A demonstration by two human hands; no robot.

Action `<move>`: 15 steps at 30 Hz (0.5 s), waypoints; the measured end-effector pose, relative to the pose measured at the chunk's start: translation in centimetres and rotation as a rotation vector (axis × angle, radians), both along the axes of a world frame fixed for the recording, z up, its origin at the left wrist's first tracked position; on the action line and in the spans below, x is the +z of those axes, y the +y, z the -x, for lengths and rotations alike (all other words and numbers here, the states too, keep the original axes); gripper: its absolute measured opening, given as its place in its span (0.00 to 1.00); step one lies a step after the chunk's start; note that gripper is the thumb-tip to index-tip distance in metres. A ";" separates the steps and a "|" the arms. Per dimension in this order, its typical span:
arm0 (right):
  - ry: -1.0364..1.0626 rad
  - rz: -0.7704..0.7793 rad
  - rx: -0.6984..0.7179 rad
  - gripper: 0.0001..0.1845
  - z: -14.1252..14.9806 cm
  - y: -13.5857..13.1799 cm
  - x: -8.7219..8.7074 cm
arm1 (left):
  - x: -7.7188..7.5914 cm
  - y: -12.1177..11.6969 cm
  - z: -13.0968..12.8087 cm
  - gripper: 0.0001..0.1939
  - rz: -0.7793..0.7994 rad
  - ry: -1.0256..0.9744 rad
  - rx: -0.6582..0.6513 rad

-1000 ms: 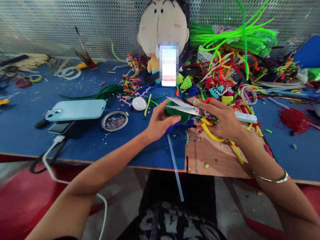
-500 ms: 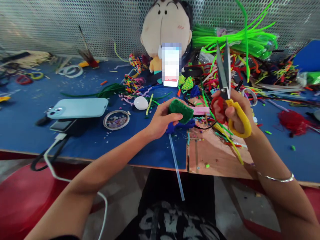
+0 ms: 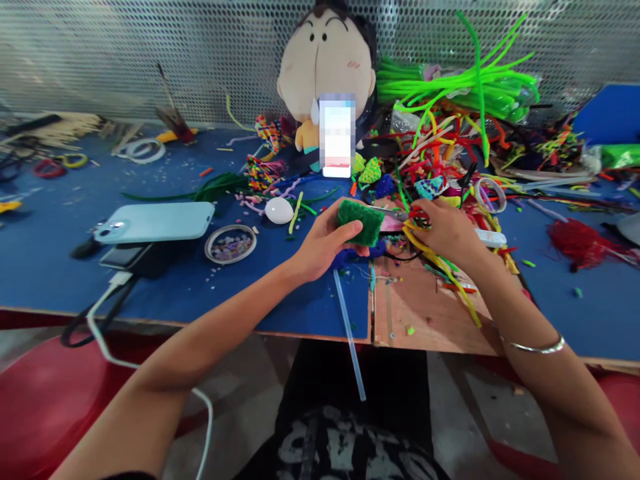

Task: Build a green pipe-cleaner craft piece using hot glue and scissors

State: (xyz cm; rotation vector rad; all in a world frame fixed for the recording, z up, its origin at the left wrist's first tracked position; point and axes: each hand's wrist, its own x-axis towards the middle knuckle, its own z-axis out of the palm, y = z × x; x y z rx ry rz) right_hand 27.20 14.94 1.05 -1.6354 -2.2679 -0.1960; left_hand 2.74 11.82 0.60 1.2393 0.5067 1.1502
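My left hand (image 3: 325, 237) pinches a fuzzy dark green pad (image 3: 367, 223) between thumb and fingers, holding it above the table's front part. Close on its right, my right hand (image 3: 443, 230) is closed on scissors with red and yellow handles. The scissor blades (image 3: 393, 212) point left and reach the pad's right edge; whether they touch it I cannot tell. Beneath the pad lies a blue glue gun (image 3: 367, 252), partly hidden, with a clear glue stick (image 3: 350, 333) jutting over the table edge. A pink strip (image 3: 391, 225) shows behind the pad.
A lit phone (image 3: 337, 137) leans on a plush doll (image 3: 327, 63) at the back. Green pipe cleaners (image 3: 455, 83) and coloured scraps pile up at right. To the left are a light blue phone (image 3: 160, 222), a lid of beads (image 3: 231, 244) and a white egg-shaped thing (image 3: 279, 211).
My right hand has brought the scissors down and left, from upright in the air to beside the green pad. The pad has turned slightly in my left hand.
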 end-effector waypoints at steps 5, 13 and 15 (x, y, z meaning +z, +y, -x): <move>0.347 -0.048 0.233 0.12 1.8 -1.3 1.8 | -0.2 0.5 0.0 0.23 0.047 -0.040 0.052; 0.794 0.228 0.410 0.27 7.0 -4.3 3.4 | -0.7 0.4 -0.4 0.28 0.021 -0.100 0.158; 0.815 0.196 0.402 0.23 7.3 -4.1 3.3 | -1.1 0.5 -0.4 0.27 -0.024 -0.033 0.156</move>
